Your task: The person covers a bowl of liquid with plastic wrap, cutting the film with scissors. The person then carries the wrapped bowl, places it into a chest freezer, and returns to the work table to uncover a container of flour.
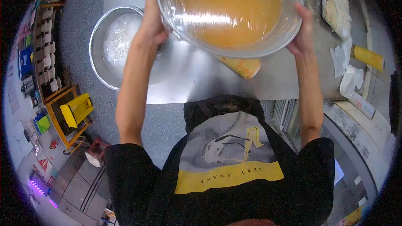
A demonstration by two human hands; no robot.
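Between both hands is a large metal bowl [251, 52] covered with clear, shiny plastic wrap, and orange-yellow liquid [234, 8] shows through it. My left hand [154, 21] grips the bowl's left side, its thumb up near the rim. On the opposite side my right hand [303, 33] is closed round the wall. The bowl is held up over a steel table [176, 81], and its top edge runs out of view. Partly hidden beneath it lies a yellow printed tube or packet [243, 67]. Left of my left forearm stands a second metal bowl [94, 52] with something clear and wrinkled inside.
At the right, a worn ledge [339, 12] carries white wrapping, and a yellow roll [368, 57] is beside it. A white dispenser-like object [351, 81] sits nearby. On the far left are a shelf rack [46, 54] and a yellow bin [76, 109].
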